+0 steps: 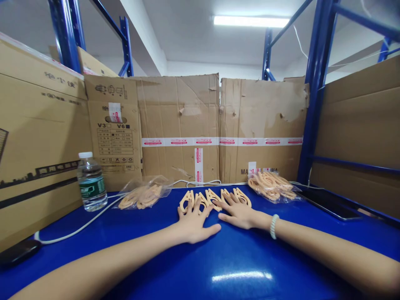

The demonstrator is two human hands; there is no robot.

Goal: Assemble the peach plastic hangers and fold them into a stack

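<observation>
Several beige folding hangers (213, 199), folded up, lie side by side in a row on the blue tabletop (187, 266). My left hand (193, 223) lies palm down with its fingers spread over the left part of the row. Over the right part, my right hand (239, 213) rests with its fingers stretched out and the thumb pointing left. Both hands touch or hover just over the hangers; the fingertips cover parts of them. Neither hand grips anything.
Clear plastic bags of similar beige pieces lie at left (145, 195) and right (271, 185). A water bottle (91, 183), a white cable (78, 229) and a black device (20, 251) are on the left. At right lies a dark tablet-like slab (331, 204). Cardboard boxes (181, 108) wall the back.
</observation>
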